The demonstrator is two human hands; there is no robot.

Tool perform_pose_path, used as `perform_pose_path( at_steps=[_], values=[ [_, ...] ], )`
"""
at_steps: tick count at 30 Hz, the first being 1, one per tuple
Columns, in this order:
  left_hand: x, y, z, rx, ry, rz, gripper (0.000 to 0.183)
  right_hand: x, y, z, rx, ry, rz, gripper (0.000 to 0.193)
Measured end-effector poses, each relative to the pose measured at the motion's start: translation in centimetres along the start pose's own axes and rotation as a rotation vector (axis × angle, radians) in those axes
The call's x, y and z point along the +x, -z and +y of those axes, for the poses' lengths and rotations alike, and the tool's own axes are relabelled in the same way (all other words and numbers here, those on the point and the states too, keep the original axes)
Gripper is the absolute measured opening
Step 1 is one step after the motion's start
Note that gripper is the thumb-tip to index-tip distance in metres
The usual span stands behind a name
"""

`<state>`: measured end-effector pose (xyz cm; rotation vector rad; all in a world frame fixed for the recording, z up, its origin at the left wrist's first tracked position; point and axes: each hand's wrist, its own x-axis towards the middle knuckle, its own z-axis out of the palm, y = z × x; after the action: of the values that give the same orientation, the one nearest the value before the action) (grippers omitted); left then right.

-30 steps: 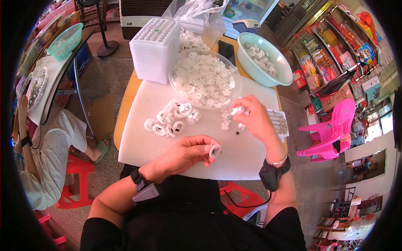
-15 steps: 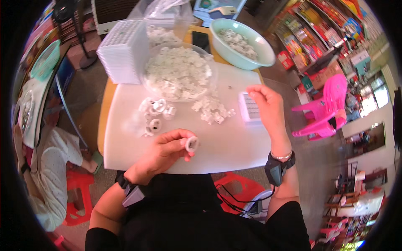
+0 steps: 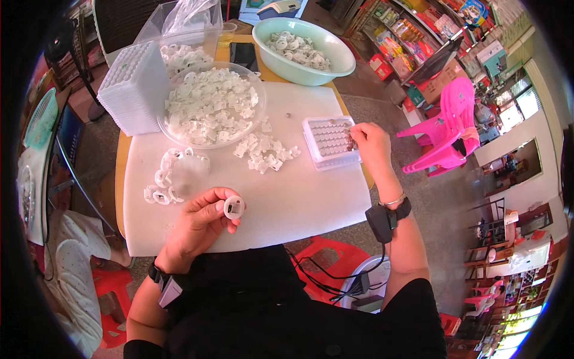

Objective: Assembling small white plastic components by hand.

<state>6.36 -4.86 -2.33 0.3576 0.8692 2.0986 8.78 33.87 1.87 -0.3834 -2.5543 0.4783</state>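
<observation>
White cap (image 3: 234, 207), pinched by left hand (image 3: 203, 216), faces up, probably for seeing inside; right hand (image 3: 373, 145) is at tray (image 3: 329, 158), grasp I cannot tell.

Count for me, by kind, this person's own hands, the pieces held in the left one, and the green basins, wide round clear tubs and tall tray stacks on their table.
Hands, left hand and right hand: 2
Round white piece in the left hand: 1
Green basin: 1
Wide round clear tub: 1
Tall tray stack: 1
Total: 6
</observation>
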Motion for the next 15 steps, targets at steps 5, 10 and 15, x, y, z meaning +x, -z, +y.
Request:
perform_pose_path(
  at_steps=[5, 10, 15],
  values=[
    [-0.2, -0.3, 0.2, 0.008, 0.002, 0.02, 0.024, 0.3, -1.8, -0.5, -0.197, 0.153, 0.123, 0.009],
    [-0.2, -0.3, 0.1, 0.013, -0.023, 0.046, 0.026, 0.7, -1.2, -0.5, -0.168, 0.153, 0.075, 0.008],
    [0.2, -0.3, 0.2, -0.042, 0.036, 0.014, 0.028, -0.6, 0.1, -5.4, 0.149, 0.044, 0.065, 0.008]
  ],
)
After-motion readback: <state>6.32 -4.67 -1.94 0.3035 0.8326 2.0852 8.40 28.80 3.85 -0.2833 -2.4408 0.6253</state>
